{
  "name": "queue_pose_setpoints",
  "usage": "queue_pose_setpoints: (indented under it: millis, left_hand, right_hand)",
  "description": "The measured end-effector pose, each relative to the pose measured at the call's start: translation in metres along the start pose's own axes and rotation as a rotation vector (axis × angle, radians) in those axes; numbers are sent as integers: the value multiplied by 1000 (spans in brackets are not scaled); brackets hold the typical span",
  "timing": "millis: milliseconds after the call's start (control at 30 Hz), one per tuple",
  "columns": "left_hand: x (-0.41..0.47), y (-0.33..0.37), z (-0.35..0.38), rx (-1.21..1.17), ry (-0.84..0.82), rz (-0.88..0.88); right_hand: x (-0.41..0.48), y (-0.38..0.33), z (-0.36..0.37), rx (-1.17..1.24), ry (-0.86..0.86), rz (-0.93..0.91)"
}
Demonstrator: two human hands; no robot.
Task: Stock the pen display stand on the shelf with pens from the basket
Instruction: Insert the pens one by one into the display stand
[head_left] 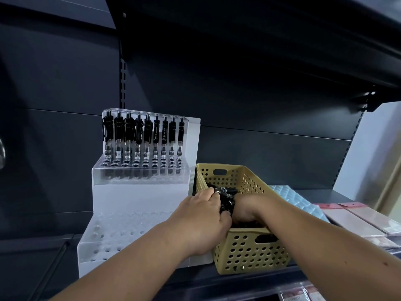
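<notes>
— Where are the pens?
— Lower centre of the frame, in the yellow basket [249,253] right of the display stand [138,213]. My left hand [204,216] curls round a dark bundle of pens [226,197]. My right hand [245,210] is buried beside it, fingers hidden, so I can't tell.
— Advice?
— I'd lift only a few, tips down, for the empty holes [121,224] below the stocked top row [143,135].
</notes>
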State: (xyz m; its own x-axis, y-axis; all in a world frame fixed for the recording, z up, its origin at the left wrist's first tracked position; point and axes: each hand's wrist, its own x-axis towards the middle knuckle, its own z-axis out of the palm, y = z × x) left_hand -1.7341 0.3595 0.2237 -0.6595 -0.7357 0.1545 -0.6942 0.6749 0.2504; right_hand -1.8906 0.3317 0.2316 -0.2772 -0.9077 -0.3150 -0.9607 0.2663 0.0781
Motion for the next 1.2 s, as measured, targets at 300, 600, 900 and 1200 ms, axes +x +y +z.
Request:
queue_pose_setpoints:
  millis: [300, 600, 900, 1200]
  left_hand:
    - [1, 0, -2, -29, -52, -38]
    - [-2, 1, -7, -170, -3, -35]
    - [-10, 3, -41, -185, 490, -22]
    - [-43, -20, -77, 212, 564, -84]
  right_hand:
    - [4, 9, -13, 562, 275, 37]
    - [-41, 38, -59, 1211, 411, -56]
    - [-88, 20, -64, 1374, 295, -399]
    - [-125, -23, -64, 1367, -102, -675]
